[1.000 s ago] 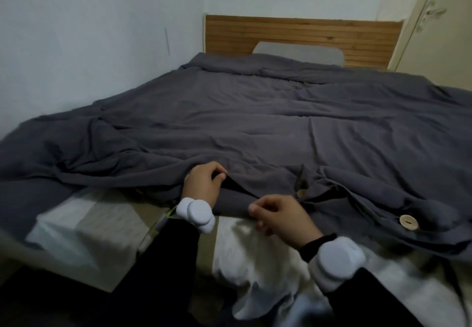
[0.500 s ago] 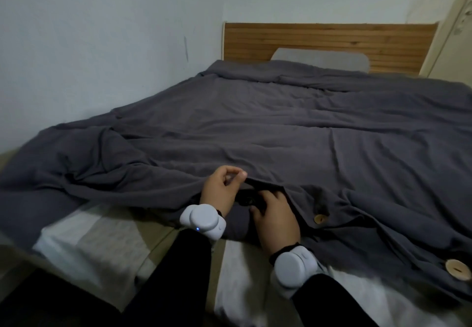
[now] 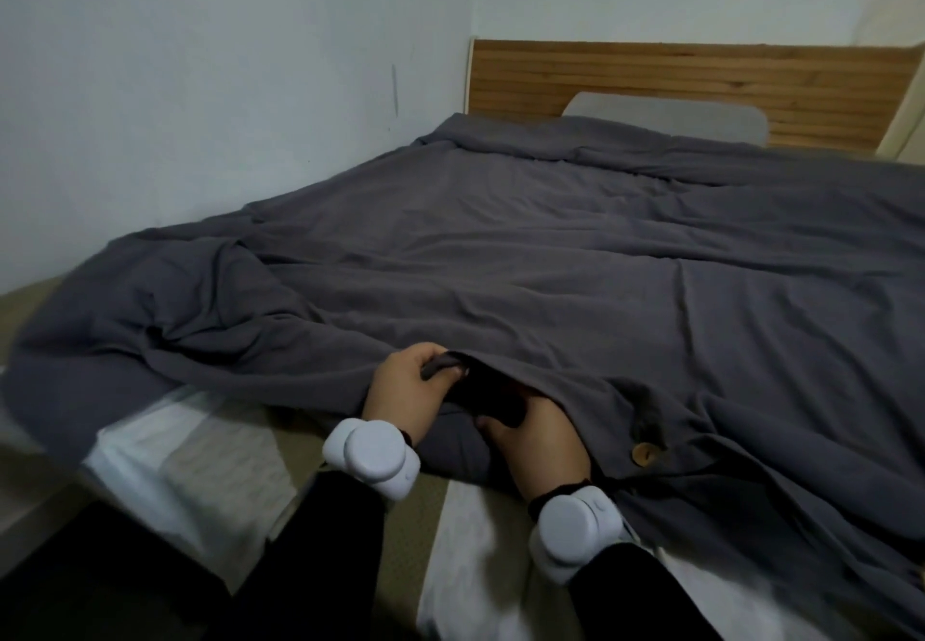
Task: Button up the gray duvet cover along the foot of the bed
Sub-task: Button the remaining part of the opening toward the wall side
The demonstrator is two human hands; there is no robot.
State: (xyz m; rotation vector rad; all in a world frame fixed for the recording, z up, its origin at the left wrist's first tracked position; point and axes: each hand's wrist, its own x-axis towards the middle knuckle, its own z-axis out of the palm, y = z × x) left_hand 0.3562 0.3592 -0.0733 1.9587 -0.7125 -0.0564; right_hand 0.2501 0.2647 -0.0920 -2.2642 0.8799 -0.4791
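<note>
A gray cover [image 3: 575, 265] lies spread over the bed [image 3: 30, 310], from the wooden headboard [image 3: 701, 80] at the far end down to the near edge, rumpled into thick folds at the near left. Its near hem is open in the middle, where both hands work. The left hand [image 3: 408, 390] grips the upper layer of the hem, its fingers [image 3: 420, 354] curled round a fold of the fabric and lifting it a little. Just to the right, the right hand [image 3: 540, 435] lies back up with its fingers pushed into the dark opening under that lifted layer; they are hidden by the cloth, so I cannot tell whether they are apart or clamped on anything, and only the thumb shows, at the left of the hand against the lower layer. A round wooden button [image 3: 642, 454] sits on the hem just right of the right hand, near its wrist. Each wrist carries a white band [image 3: 373, 458] above a black sleeve [image 3: 320, 540]. Near the hem a striped white and olive sheet [image 3: 215, 460] shows uncovered. A gray pillow [image 3: 665, 122] leans at the headboard, and a pale wall [image 3: 200, 90] runs along the left.
</note>
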